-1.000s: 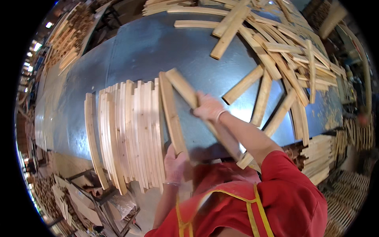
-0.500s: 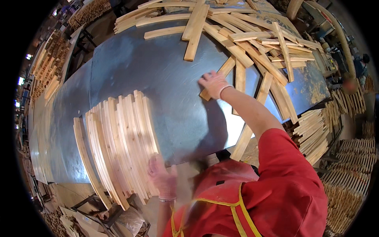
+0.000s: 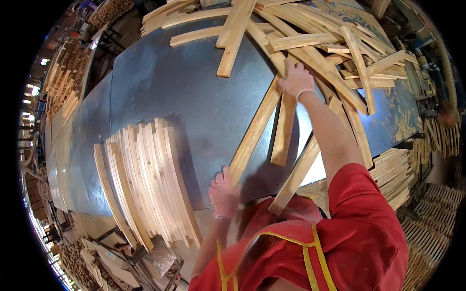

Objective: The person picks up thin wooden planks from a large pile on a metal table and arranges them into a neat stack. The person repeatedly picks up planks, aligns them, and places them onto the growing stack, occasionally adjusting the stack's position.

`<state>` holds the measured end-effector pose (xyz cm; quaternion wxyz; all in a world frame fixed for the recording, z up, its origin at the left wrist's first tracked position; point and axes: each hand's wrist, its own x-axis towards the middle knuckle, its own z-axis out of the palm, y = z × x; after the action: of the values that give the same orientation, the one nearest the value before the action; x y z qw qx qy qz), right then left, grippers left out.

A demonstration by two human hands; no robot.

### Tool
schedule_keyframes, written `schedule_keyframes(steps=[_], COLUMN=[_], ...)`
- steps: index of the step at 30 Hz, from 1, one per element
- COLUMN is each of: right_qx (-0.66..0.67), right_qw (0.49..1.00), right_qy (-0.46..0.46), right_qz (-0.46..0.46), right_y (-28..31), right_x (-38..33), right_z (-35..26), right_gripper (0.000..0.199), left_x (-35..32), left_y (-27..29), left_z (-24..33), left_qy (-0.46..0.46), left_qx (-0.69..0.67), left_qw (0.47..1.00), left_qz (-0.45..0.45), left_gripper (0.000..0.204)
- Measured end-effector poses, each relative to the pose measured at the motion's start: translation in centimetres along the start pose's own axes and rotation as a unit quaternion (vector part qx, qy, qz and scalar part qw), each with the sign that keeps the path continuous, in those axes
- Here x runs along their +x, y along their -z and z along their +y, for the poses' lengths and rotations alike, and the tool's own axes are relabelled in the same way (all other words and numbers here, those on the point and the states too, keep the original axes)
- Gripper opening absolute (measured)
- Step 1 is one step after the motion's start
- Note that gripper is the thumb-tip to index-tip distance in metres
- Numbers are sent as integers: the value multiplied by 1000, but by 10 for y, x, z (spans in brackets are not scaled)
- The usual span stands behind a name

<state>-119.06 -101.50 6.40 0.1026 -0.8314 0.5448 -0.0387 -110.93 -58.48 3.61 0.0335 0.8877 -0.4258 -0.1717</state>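
Observation:
My left hand [image 3: 224, 194], in a pale pink glove, grips the near end of a wooden slat [image 3: 256, 128] at the table's front edge. The slat slants away to the right. My gloved right hand [image 3: 296, 80] bends over its far end, also resting on a second slat [image 3: 284, 131] beside it. Whether the right fingers grip one slat or both I cannot tell. Left of my left hand stands a row of curved slats [image 3: 148, 179], side by side on edge and jutting past the table's front. Another loose slat [image 3: 303, 172] lies below my right forearm.
A jumbled heap of slats [image 3: 330, 63] covers the far right of the metal-topped table [image 3: 160, 82]. Two overlapping slats [image 3: 233, 41] stick out toward me from the far side. Stacked slats [image 3: 391, 177] stand off the table's right side, and a ribbed hose [image 3: 444, 68] hangs beyond.
My right hand has moved away from me toward the heap. My left hand has left the side of the row and moved right, taking hold of the slat's near end, which has come closer.

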Motion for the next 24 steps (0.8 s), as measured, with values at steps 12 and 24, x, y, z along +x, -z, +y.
schedule_keyframes(steps=[12, 24], right_qx=[547, 155], right_qw=[760, 783], right_qy=[-37, 269], right_qz=[-349, -539], right_y=[0, -69], right_x=[-238, -394], right_z=[-53, -213], right_gripper=[99, 55], left_x=[-116, -170], left_y=[44, 35], left_z=[-90, -104], left_qy=[233, 71], left_qx=[-664, -113], left_qw=[706, 988], left_qz=[-82, 75], left_gripper=[59, 65])
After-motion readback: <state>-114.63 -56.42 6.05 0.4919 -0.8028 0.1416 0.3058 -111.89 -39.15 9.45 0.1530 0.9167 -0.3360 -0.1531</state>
